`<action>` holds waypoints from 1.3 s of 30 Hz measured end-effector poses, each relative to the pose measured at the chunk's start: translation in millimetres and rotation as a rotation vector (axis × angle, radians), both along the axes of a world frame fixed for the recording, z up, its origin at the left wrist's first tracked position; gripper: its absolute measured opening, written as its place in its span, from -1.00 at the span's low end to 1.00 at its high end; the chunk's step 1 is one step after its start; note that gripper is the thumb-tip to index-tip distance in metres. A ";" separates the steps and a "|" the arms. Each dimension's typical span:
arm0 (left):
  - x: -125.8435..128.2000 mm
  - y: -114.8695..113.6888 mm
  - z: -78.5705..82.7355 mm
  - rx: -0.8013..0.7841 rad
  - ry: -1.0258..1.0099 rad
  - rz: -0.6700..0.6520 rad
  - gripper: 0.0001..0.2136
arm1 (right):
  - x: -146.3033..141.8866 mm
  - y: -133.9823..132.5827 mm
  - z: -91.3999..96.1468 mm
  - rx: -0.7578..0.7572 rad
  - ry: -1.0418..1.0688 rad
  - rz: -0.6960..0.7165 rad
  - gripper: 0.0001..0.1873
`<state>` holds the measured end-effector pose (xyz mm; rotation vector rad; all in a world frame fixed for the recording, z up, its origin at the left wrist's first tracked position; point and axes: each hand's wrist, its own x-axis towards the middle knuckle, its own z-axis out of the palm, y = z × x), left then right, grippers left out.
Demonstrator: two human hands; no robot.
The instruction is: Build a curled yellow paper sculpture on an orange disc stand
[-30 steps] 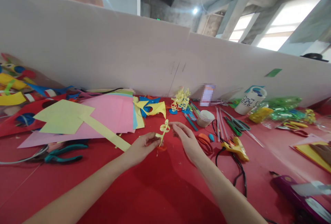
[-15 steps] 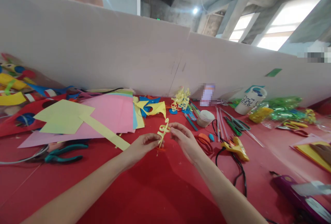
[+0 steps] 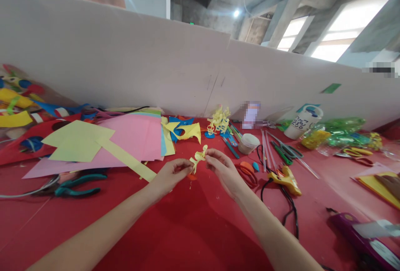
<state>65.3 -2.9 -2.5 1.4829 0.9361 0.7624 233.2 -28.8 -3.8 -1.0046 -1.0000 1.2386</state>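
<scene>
The left hand (image 3: 171,175) pinches the base of the yellow curl (image 3: 198,155); right of the curl, the right hand (image 3: 222,169) seemingly grips its tip; pulling hard could tear it.

The curled yellow strip (image 3: 198,156), more upright a second ago, now slants over toward the right hand (image 3: 222,170)

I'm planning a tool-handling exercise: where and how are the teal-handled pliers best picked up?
Probably around both handles, from their right: the teal-handled pliers lie on the table, handles splayed rightward, while a white cable runs by the other end. The left hand is nearer, though it holds the curled yellow paper.
</scene>
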 end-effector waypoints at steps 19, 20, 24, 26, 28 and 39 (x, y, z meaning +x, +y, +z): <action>-6.8 9.2 -11.6 0.133 0.030 0.181 -0.84 | -5.4 5.4 -25.4 0.069 -0.468 0.063 -0.80; -5.7 8.3 -11.5 0.066 -0.027 0.177 -0.83 | -7.2 4.0 -25.2 0.072 -0.468 0.075 -0.79; -2.2 4.9 -9.7 -0.190 -0.296 0.161 -0.79 | -12.2 -0.4 -20.3 0.032 -0.393 0.045 -0.71; -1.7 4.4 -8.9 -0.271 -0.392 0.130 -0.79 | -13.2 -1.1 -17.5 0.006 -0.336 0.006 -0.68; -2.2 4.4 -8.6 -0.310 -0.438 0.071 -0.80 | -13.2 -0.9 -15.5 0.034 -0.323 -0.027 -0.71; -7.5 -1.5 -9.4 -0.538 -0.404 -0.028 -0.84 | -7.5 -4.5 3.3 0.193 -0.346 -0.145 -0.74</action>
